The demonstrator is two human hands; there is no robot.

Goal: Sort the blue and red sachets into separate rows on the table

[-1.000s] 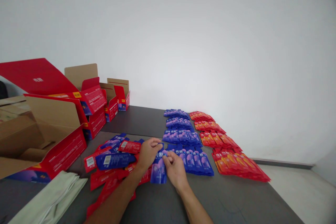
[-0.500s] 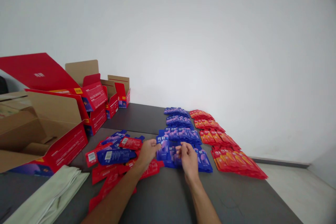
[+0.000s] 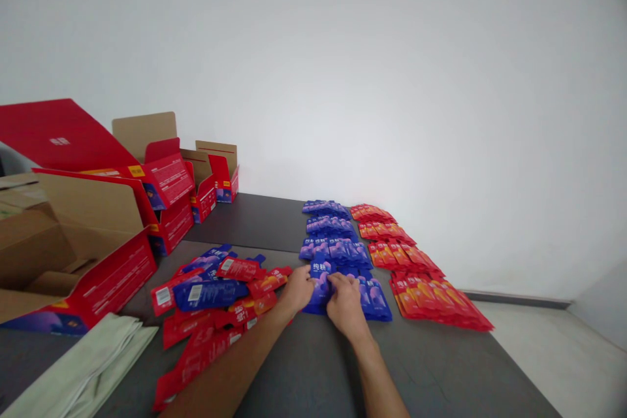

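A blue-and-purple pouch (image 3: 320, 285) with white lettering lies over the front row of blue pouches (image 3: 376, 297). My left hand (image 3: 297, 290) pinches its left edge. On its right side, the closed fingers of my right hand (image 3: 345, 303) grip the edge; the thumb lies on the pouch's face. Behind the hands, more blue pouches (image 3: 336, 249) overlap in several rows. Close to my left hand is a loose heap of mixed pouches, with a blue one (image 3: 208, 294) lying back side up among red ones (image 3: 196, 356).
Rows of red-orange pouches (image 3: 434, 297) lie along the right of the dark table (image 3: 279, 372). Open red cardboard boxes (image 3: 117, 274) stand at the left. A folded pale green cloth (image 3: 93, 366) lies at the front left. A white wall (image 3: 392, 78) rises behind.
My left hand has moved slightly right with the blue pouch, bringing it over the front row. My right hand, previously apart from this pouch, has closed on its right side. The view has shifted slightly.
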